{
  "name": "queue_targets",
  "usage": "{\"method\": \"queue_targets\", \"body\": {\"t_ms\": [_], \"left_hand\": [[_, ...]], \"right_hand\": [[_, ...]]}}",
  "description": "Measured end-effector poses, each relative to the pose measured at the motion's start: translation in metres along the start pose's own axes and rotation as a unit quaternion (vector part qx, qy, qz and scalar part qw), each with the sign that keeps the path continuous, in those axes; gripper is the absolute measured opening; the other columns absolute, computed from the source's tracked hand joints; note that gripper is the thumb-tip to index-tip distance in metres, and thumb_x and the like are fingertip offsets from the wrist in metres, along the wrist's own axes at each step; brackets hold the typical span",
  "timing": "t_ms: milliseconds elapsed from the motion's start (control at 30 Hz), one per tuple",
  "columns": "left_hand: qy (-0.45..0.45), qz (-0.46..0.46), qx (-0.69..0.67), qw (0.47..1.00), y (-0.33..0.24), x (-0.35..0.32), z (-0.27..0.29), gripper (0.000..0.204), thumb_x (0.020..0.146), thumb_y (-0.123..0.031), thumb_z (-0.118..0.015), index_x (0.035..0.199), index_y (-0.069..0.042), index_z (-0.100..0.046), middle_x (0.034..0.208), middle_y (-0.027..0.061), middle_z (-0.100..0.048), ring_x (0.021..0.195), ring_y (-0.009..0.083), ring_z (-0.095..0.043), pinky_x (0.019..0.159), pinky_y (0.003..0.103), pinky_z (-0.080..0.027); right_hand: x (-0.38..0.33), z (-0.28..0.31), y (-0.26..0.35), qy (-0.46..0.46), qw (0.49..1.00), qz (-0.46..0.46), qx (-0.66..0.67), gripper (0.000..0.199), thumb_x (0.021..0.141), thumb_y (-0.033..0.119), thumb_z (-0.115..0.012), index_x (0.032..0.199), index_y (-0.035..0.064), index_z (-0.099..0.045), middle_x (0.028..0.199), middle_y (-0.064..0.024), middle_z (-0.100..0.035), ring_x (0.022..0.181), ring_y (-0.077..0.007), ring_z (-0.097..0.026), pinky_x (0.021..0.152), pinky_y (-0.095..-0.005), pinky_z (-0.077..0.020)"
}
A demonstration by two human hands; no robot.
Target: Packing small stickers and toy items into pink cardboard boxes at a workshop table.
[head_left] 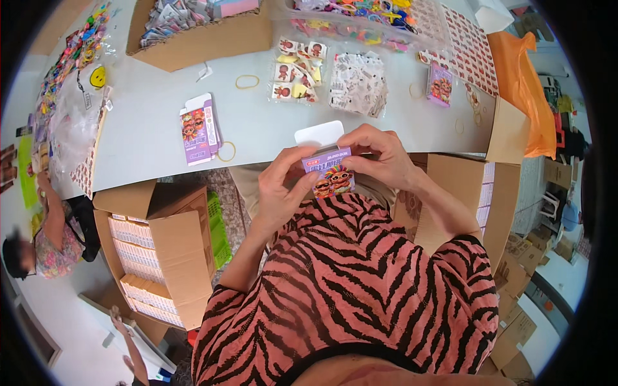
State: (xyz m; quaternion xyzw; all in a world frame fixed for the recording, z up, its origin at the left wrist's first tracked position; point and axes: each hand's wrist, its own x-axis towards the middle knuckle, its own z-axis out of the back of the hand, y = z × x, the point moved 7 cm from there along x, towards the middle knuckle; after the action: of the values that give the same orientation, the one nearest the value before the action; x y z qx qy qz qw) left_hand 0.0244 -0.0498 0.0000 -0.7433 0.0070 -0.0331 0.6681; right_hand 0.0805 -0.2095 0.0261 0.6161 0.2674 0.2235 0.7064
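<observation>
Both my hands hold a small purple printed box [331,174] in front of my chest, close to the table's near edge. Its white top flap [320,133] stands up, so the top is open. My left hand [284,177] grips the left side, thumb on the printed front. My right hand [380,154] pinches the upper right corner, fingers behind and thumb in front. To the left on the table lie flat purple box blanks [199,130] with a rubber band [226,152] beside them. Another purple box [439,85] lies farther right.
Bags of printed stickers [297,72] and small white packets [358,83] lie ahead. Behind them are a cardboard carton [203,48] and a clear tray [354,26] of colourful pieces. An open carton [187,257] of small boxes stands lower left. A person [55,238] sits at left.
</observation>
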Motion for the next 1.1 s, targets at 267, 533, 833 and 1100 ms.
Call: {"method": "queue_targets", "body": {"t_ms": [267,533,833,1100], "left_hand": [[0.063,0.089,-0.013,0.994,0.019,-0.023,-0.007,0.033,0.081,0.003,-0.061,0.113,0.0,-0.055,0.108,0.0111,-0.058,0.095,0.0167,-0.06,0.081,0.027,-0.051],[0.082,0.071,-0.017,0.994,0.026,-0.026,-0.007,0.033,0.079,0.004,-0.062,0.111,0.001,-0.056,0.107,0.0129,-0.058,0.094,0.0172,-0.06,0.081,0.028,-0.05],[-0.04,0.16,-0.076,0.983,0.014,-0.014,-0.01,0.028,0.074,0.005,-0.066,0.101,0.001,-0.061,0.103,0.0129,-0.061,0.091,0.0203,-0.061,0.081,0.029,-0.049],[0.054,-0.045,0.177,0.982,0.0,-0.018,-0.015,0.026,0.072,0.006,-0.067,0.096,0.001,-0.062,0.097,0.0135,-0.063,0.087,0.0217,-0.063,0.076,0.028,-0.05]], "right_hand": [[-0.025,-0.017,-0.034,-0.004,0.998,-0.051,0.033,0.027,0.079,0.003,-0.067,0.104,0.0024,-0.057,0.099,-0.0049,-0.062,0.093,-0.0105,-0.058,0.08,-0.0263,-0.0477],[-0.025,-0.022,-0.043,0.02,0.991,-0.105,0.078,0.046,0.079,0.0,-0.064,0.123,0.0045,-0.051,0.106,-0.0055,-0.062,0.095,-0.011,-0.057,0.085,-0.0277,-0.0465],[-0.029,-0.022,-0.048,0.017,0.981,-0.105,0.162,0.037,0.081,-0.002,-0.062,0.118,0.0029,-0.055,0.106,-0.0039,-0.062,0.095,-0.0091,-0.056,0.085,-0.0258,-0.0464],[-0.039,-0.026,-0.045,0.004,0.998,0.019,0.055,0.028,0.08,0.002,-0.064,0.108,0.0014,-0.062,0.102,-0.0088,-0.064,0.093,-0.0153,-0.06,0.084,-0.0282,-0.0464]]}}
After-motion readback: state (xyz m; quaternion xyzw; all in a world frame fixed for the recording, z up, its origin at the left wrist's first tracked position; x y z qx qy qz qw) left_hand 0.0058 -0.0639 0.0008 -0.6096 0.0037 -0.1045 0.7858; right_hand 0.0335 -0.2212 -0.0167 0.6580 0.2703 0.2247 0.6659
